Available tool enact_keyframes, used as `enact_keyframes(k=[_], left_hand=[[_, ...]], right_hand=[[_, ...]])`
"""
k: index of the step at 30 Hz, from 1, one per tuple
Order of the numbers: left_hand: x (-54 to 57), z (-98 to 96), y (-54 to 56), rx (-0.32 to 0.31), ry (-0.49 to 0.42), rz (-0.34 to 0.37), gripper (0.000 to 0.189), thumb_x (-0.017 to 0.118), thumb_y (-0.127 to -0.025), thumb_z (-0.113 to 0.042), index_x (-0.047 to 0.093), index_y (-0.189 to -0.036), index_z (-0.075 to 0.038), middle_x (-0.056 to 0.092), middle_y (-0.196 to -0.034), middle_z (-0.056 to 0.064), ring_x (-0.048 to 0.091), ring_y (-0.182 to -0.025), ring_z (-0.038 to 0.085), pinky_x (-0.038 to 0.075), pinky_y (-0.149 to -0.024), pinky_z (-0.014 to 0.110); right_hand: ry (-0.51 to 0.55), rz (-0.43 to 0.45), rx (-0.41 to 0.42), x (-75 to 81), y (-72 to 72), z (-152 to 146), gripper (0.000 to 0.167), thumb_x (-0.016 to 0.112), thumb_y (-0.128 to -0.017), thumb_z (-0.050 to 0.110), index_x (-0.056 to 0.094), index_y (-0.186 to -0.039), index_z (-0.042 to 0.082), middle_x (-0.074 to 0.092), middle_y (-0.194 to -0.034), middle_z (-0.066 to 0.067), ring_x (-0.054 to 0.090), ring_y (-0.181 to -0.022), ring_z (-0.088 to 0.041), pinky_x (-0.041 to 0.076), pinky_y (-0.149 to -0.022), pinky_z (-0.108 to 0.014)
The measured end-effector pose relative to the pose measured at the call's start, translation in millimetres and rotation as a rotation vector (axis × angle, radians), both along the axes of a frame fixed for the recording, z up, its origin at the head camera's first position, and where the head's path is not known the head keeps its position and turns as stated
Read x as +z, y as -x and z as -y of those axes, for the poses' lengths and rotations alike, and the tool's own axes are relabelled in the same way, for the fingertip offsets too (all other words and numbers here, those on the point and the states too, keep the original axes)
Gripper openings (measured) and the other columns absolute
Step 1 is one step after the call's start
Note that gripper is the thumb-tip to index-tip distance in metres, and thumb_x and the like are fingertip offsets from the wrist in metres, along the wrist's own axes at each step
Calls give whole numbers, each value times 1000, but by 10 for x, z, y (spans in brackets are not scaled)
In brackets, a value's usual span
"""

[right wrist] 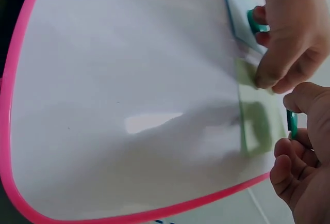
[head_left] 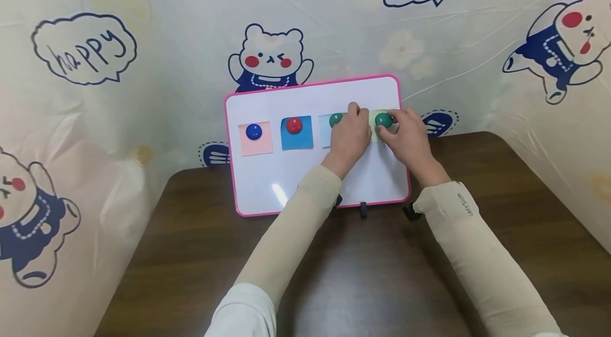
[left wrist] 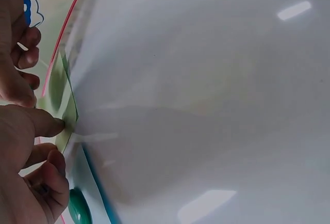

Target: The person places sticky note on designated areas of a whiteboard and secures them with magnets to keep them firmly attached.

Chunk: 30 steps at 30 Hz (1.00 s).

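Observation:
My right hand pinches a round green magnet between thumb and fingers, in front of the pale green sticky note. In the right wrist view this magnet shows edge-on, slightly off the paper. My left hand has its thumb and a finger on the same note's left edge, pinching it, while its other fingers are curled. Just beside that hand, a second green magnet sits on a light blue sticky note, partly hidden. Behind both hands stands a pink-framed whiteboard.
Further left on the whiteboard, a blue magnet holds a pink note, and a red magnet holds a blue note. The board leans at the back of a dark wooden table, before a printed curtain.

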<state>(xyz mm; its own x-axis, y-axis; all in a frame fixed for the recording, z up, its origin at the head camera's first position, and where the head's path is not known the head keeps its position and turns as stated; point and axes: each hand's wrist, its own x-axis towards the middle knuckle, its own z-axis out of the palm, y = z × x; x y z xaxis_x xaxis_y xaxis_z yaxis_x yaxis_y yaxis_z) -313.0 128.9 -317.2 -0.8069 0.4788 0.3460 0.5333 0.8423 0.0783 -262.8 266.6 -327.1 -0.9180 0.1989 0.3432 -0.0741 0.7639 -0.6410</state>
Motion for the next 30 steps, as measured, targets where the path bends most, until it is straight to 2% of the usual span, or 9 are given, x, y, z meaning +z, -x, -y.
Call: enact_keyframes(k=[10, 25, 30], left_hand=[[-60, -4, -29, -21, 17, -51, 40, 59, -102, -28, 58, -136, -7, 52, -125, 8, 55, -68, 8, 51, -57, 19], [-92, -30, -63, -40, 19, -79, 42, 58, -102, -28, 57, -138, -6, 53, -126, 9, 57, -68, 8, 51, -57, 19], [-98, -33, -79, -26, 28, -39, 43, 58, -102, -28, 56, -140, -7, 52, -130, 10, 57, -69, 8, 51, -57, 19]], right_hand=[[-18, -45, -58, -116, 143, 39, 45, 68, -98, 21, 58, -134, -3, 51, -118, -20, 51, -104, -34, 48, -95, -50], [-61, -75, -110, -207, 167, 38, 45, 69, -97, 23, 57, -132, -3, 51, -117, -19, 53, -104, -33, 49, -96, -49], [-70, -65, -115, -220, 137, 33, 47, 69, -98, 23, 56, -134, -3, 50, -119, -20, 53, -103, -34, 49, -94, -50]])
